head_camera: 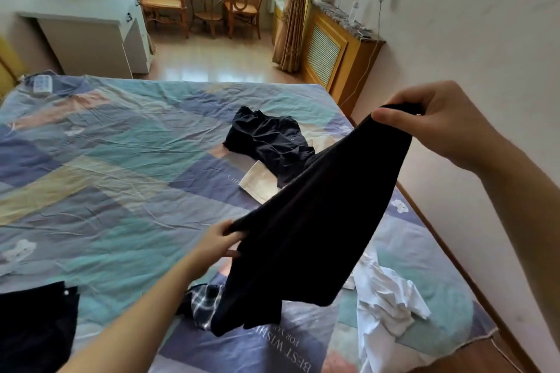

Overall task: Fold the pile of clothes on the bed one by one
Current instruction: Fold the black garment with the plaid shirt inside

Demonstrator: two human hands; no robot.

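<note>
My left forearm runs up from the bottom edge, and my left hand (219, 241) pinches 1 corner of the black garment (306, 236), fingers closed on the cloth low over the bed (106, 142). My right hand (436, 121) is raised higher and farther out, thumb and fingers clenched on the opposite edge, so the garment hangs stretched on a slant between my 2 hands, its lower end dangling just above the quilt. The quilt's printed words read "BEST WISHES" upside down from where I stand; a smaller line beneath is too blurred to read. Under the hanging cloth lies a plaid piece (203, 303); a crumpled white shirt (385, 303) sits to the right. Farther off, a dark heap (269, 142) rests on a cream garment (260, 183). Another dark garment (36, 327) lies at the near left.
</note>
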